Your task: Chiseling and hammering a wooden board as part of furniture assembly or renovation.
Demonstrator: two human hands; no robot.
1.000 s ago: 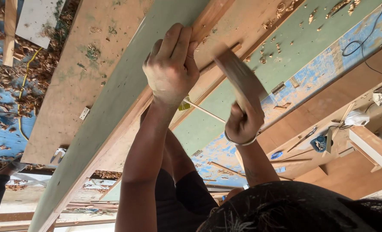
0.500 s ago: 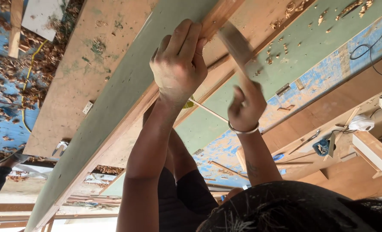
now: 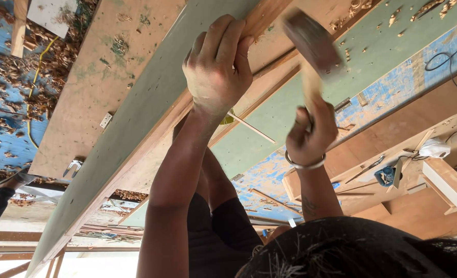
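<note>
Our arms are bare from wrist to elbow, with dark short sleeves (image 3: 223, 226) higher up. Pale dust coats our left hand (image 3: 217, 64). A thin silver bangle (image 3: 304, 163) circles the wrist below our right hand (image 3: 310, 135), and a small dark mark shows on that forearm.

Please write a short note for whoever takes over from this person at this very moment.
Left hand: fingers curled over the edge of the long green-faced board, gripping it.
Right hand: grips the hammer, raised and motion-blurred beside the left hand.
Done: cannot be told; no nail or mark shows at the board.
Left: the raised stroke has not landed.
</note>
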